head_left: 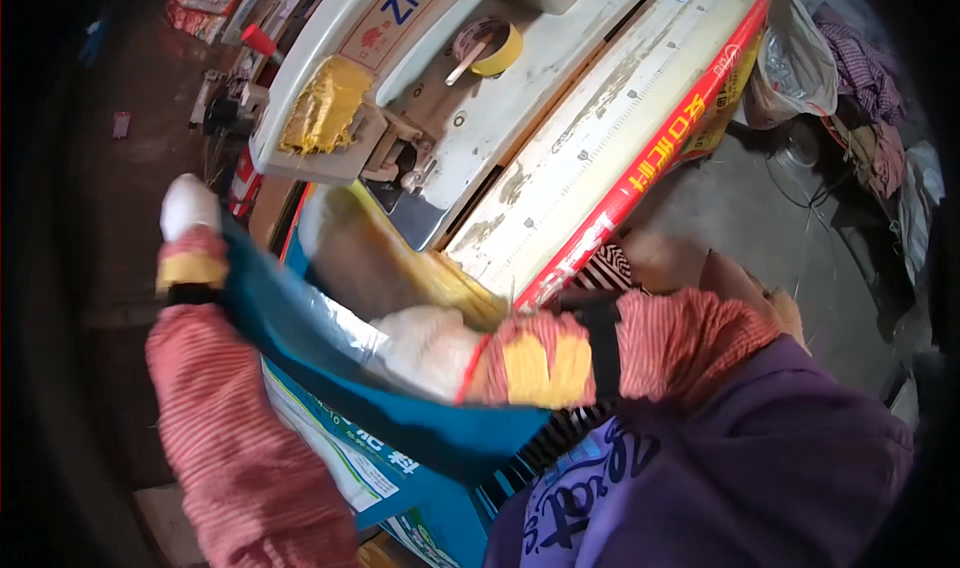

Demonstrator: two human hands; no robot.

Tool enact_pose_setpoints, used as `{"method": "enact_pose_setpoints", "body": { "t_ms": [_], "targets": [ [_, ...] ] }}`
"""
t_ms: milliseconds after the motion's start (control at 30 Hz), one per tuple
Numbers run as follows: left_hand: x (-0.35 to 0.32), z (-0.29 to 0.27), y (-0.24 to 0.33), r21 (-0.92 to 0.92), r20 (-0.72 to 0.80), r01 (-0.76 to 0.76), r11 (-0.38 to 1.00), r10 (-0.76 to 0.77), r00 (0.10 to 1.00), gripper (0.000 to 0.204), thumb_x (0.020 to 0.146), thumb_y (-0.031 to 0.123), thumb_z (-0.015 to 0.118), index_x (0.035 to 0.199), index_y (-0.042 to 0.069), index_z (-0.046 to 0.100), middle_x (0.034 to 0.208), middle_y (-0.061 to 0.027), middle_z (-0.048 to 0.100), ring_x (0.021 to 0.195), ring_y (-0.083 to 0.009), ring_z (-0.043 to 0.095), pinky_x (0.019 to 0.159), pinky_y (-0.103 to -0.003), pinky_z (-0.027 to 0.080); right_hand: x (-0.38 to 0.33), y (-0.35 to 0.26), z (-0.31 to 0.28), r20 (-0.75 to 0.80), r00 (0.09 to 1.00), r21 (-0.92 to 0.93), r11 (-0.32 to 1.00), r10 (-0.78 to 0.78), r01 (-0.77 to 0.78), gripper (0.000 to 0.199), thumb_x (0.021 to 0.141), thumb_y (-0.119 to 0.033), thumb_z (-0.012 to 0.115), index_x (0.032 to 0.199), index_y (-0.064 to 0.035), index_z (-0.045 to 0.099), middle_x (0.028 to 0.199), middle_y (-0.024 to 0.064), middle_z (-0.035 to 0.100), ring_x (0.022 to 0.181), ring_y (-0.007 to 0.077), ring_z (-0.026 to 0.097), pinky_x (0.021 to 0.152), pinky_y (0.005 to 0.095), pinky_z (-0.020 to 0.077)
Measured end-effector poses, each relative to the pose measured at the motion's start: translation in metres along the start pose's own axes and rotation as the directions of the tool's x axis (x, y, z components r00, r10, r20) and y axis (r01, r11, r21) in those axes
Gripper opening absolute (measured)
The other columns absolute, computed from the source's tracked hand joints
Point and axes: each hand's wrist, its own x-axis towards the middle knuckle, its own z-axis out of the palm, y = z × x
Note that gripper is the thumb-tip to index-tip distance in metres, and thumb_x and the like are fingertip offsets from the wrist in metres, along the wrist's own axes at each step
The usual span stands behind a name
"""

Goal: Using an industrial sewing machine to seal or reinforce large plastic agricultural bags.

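Note:
My left hand (190,210), in a white glove, is closed at the far left edge of a large blue printed sack (420,433). The sack stretches from there across to below my right forearm. My right hand (425,348), also white-gloved, lies against the sack's silvery inner side; motion smears it and its fingers are hard to make out. Just beyond it is a blurred yellow-and-white sheet edge (435,263). Both striped sleeves have black bands and yellow patches near the wrists. Ahead stands a pale sewing machine (350,43), yellow tape stuck on its head.
A roll of yellow tape (497,53) rests on the machine bed. A white worktable with a ruler strip (585,158) runs diagonally, edged by a red printed band (660,153). Small items clutter the upper left. At right are a clear plastic bag (795,68) and heaped cloth (860,63).

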Motion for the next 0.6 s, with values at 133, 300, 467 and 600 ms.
{"method": "enact_pose_setpoints", "body": {
  "t_ms": [133,300,467,600],
  "targets": [
    [-0.070,0.045,0.160,-0.620,-0.074,0.252,0.743,-0.376,0.924,0.020,0.083,0.022,0.045,0.082,0.012,0.063,0.075,-0.0143,0.063,0.070,-0.0339,0.063,0.060,-0.045,0.049,-0.056,0.009,-0.026,0.007,1.000,0.003,1.000,0.006,-0.006,0.026,0.085,-0.032,0.051,0.094,-0.0078,0.057,0.078,0.0162,0.062,0.073,0.0364,0.060,0.066,0.0420,0.0477],
    [-0.083,0.024,0.224,-0.246,-0.167,-0.258,0.934,0.221,0.961,0.023,0.075,0.004,0.052,0.098,0.009,0.054,0.080,-0.0110,0.060,0.069,-0.0281,0.060,0.057,-0.037,0.049,-0.151,0.109,-0.061,-0.118,0.898,0.228,0.891,0.425,-0.392,0.035,0.084,-0.033,0.059,0.103,-0.0046,0.061,0.085,0.0190,0.063,0.078,0.0268,0.063,0.068,0.0333,0.0493],
    [-0.089,0.050,0.205,-0.482,-0.477,-0.445,0.755,0.201,0.856,0.030,0.072,0.001,0.053,0.101,0.007,0.056,0.091,-0.0132,0.058,0.086,-0.0322,0.056,0.071,-0.037,0.047,-0.148,0.121,-0.039,-0.177,0.846,0.683,0.682,0.503,-0.263,0.033,0.084,-0.029,0.060,0.103,-0.0021,0.061,0.079,0.0197,0.063,0.072,0.0239,0.064,0.067,0.0285,0.0498],
    [-0.084,0.072,0.209,-0.700,-0.397,-0.384,0.602,0.119,0.910,0.029,0.069,0.002,0.054,0.097,0.007,0.057,0.088,-0.0141,0.059,0.083,-0.0331,0.056,0.073,-0.038,0.046,-0.147,0.095,-0.057,-0.161,0.798,0.648,0.672,0.580,-0.358,0.025,0.084,-0.020,0.059,0.102,-0.0039,0.062,0.079,0.0166,0.065,0.075,0.0238,0.064,0.068,0.0294,0.0493]
  ]
}}
